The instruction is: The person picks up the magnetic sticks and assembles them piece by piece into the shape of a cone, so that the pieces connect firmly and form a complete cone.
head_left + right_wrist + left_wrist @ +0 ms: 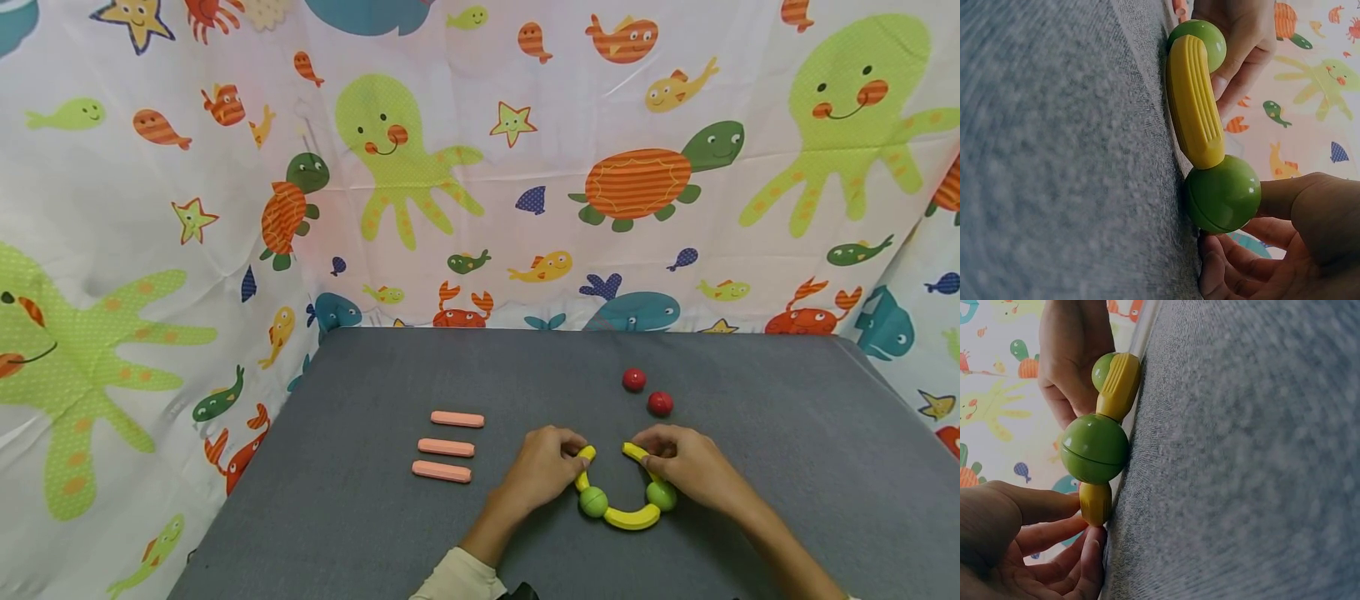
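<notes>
Two green balls and several curved yellow bars join into a U-shaped chain on the grey cloth, its gap facing away from me. The near yellow bar (632, 518) links the left green ball (593, 502) and the right green ball (662, 495). With thumb and fingers, my left hand (546, 465) pinches the left yellow bar (1095, 504), which rises from the left ball. The right yellow bar (636, 451) is pinched near its middle by my right hand (688, 467). In the right wrist view, the right green ball (1222, 194) hides most of that grip.
Left of the hands lie three pink straight bars (446, 447), roughly parallel. Beyond my right hand sit two red balls (633, 380), one slightly nearer. A grey cloth (337, 517) covers the table, and a curtain with sea animals (465, 125) hangs behind and along the sides.
</notes>
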`<action>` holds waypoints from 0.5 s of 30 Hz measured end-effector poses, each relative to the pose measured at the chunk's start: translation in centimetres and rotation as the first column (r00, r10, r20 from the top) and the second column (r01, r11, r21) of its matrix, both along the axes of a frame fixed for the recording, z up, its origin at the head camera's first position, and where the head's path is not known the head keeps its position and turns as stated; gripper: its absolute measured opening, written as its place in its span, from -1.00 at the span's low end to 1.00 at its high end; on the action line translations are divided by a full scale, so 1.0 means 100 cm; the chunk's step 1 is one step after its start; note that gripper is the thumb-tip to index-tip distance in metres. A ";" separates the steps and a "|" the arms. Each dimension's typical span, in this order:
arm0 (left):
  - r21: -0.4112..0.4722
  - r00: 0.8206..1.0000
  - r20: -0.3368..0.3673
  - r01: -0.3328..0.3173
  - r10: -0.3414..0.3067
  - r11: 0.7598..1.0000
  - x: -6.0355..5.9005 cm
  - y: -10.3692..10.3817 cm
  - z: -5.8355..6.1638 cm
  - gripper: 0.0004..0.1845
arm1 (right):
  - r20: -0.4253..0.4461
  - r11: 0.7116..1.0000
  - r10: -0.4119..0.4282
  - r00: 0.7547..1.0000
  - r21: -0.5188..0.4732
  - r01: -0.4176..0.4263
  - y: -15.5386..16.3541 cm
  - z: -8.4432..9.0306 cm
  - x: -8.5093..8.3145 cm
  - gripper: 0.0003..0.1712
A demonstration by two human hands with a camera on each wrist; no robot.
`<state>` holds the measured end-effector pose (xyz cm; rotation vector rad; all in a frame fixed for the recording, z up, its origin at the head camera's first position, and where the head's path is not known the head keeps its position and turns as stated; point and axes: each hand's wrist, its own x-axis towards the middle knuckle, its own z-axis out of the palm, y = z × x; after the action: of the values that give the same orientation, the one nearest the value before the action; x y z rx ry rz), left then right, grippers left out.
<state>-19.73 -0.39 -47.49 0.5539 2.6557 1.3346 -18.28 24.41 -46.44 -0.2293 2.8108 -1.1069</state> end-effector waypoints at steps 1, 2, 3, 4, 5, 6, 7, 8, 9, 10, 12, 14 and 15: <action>-0.002 1.000 -0.002 0.001 -0.001 1.000 0.000 0.000 0.000 -0.80 | 0.001 1.000 -0.002 1.000 0.000 0.002 0.000 0.000 0.000 -0.75; -0.003 1.000 -0.002 0.001 -0.001 1.000 0.001 0.000 0.000 -0.80 | 0.002 1.000 -0.002 1.000 -0.001 0.002 0.000 -0.001 0.000 -0.76; -0.005 1.000 -0.004 0.002 -0.002 1.000 0.001 0.000 0.000 -0.80 | 0.005 1.000 -0.004 1.000 -0.002 0.004 0.001 -0.001 0.000 -0.75; -0.006 1.000 -0.006 0.001 -0.001 1.000 0.000 0.000 0.000 -0.80 | 0.007 1.000 -0.005 1.000 -0.003 0.005 0.001 -0.002 0.000 -0.75; -0.005 1.000 -0.007 0.001 -0.001 1.000 0.000 0.000 -0.001 -0.80 | 0.010 1.000 -0.006 1.000 -0.004 0.006 0.001 -0.002 0.000 -0.75; -0.004 1.000 -0.007 0.000 0.000 1.000 0.000 0.001 -0.001 -0.80 | 0.013 1.000 -0.007 1.000 -0.006 0.007 0.001 -0.002 0.000 -0.75; -0.004 1.000 -0.007 0.001 -0.001 1.000 0.000 0.001 -0.002 -0.80 | 0.015 1.000 -0.007 1.000 -0.010 0.007 0.001 -0.002 0.000 -0.74; -0.004 1.000 -0.004 -0.001 0.000 1.000 -0.001 0.001 -0.002 -0.79 | 0.018 1.000 -0.007 1.000 -0.014 0.008 0.001 -0.002 0.000 -0.74; -0.002 1.000 -0.005 0.000 0.000 1.000 -0.001 0.002 -0.002 -0.79 | 0.020 1.000 -0.007 1.000 -0.019 0.007 0.002 -0.001 0.000 -0.74; 0.001 1.000 -0.003 0.000 0.000 1.000 -0.001 0.002 -0.002 -0.79 | 0.022 1.000 -0.005 1.000 -0.023 0.006 0.002 -0.001 0.000 -0.74; 0.008 1.000 -0.001 0.000 0.000 1.000 -0.002 0.002 -0.003 -0.79 | 0.024 0.999 -0.001 1.000 -0.032 0.002 0.003 -0.001 0.000 -0.73; 0.009 1.000 -0.003 0.000 0.000 1.000 -0.003 0.002 -0.003 -0.77 | 0.024 0.999 0.001 1.000 -0.035 0.000 0.003 -0.002 0.000 -0.74; 0.012 1.000 -0.009 0.003 -0.003 1.000 -0.003 0.001 -0.003 -0.77 | 0.023 0.999 0.001 1.000 -0.036 -0.001 0.003 -0.002 -0.001 -0.74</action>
<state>-20.04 -0.27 -47.80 0.5664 2.6543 1.3508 -18.34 24.69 -46.59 -0.2195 2.7720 -1.1530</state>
